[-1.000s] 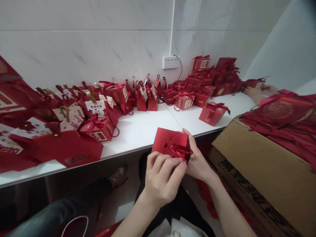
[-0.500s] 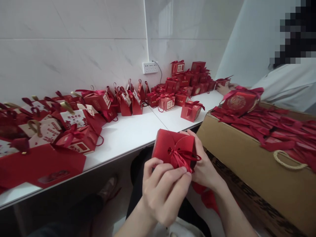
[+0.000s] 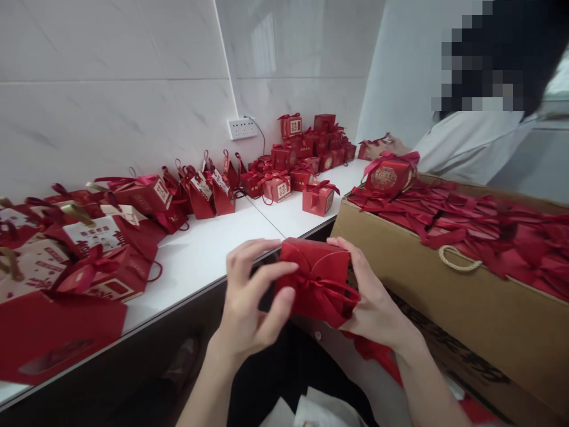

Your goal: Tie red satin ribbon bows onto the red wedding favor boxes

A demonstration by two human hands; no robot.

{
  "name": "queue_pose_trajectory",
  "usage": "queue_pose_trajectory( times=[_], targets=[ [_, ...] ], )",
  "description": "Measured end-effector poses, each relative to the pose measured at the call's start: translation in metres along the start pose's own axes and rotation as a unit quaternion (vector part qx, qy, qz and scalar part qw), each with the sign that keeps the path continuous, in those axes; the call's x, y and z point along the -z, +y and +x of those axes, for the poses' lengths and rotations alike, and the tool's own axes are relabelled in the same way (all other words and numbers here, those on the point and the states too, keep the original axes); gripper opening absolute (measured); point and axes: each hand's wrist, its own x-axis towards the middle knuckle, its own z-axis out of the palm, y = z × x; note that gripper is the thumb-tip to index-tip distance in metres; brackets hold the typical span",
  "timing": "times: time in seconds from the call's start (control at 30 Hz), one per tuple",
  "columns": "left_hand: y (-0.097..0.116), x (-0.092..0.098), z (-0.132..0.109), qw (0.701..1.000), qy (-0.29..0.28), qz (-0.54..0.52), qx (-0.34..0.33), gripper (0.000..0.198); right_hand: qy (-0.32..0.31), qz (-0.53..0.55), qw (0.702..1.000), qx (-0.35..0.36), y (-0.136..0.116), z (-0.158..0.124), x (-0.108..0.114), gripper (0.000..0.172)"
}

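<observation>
I hold a small red gift box (image 3: 313,267) with a red ribbon (image 3: 331,290) tied on its front, just off the edge of the white counter (image 3: 208,249). My left hand (image 3: 249,302) grips its left side with fingers and thumb. My right hand (image 3: 371,296) cups its right side and underside, fingers curled over the top edge.
Many finished red and cream gift boxes (image 3: 146,196) crowd the counter's left and back, with more stacked by a wall socket (image 3: 241,127). A cardboard carton (image 3: 444,296) of flat red boxes and ribbons stands at right. Another person in a white top (image 3: 471,145) sits behind it.
My left hand has left the ribbon bow and moved to the box's left side. The view has swung right, bringing the carton and the other person further in.
</observation>
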Motion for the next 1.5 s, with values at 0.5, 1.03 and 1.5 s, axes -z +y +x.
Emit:
queue_pose_trajectory(
  times=[0.5,1.03,1.5],
  targets=[
    [0.010,0.006,0.007,0.986,-0.134,0.091,-0.044,0.030,0.006,-0.009,1.000,0.017,-0.003,-0.004,0.005,0.103],
    [0.001,0.022,0.009,0.989,-0.058,0.096,0.101,0.063,0.001,0.018,0.999,0.027,-0.010,-0.009,0.008,0.099],
    [0.014,0.017,0.011,0.963,-0.065,-0.028,0.259,0.020,0.018,0.008,0.999,0.031,-0.014,-0.006,0.006,0.098]
  ],
)
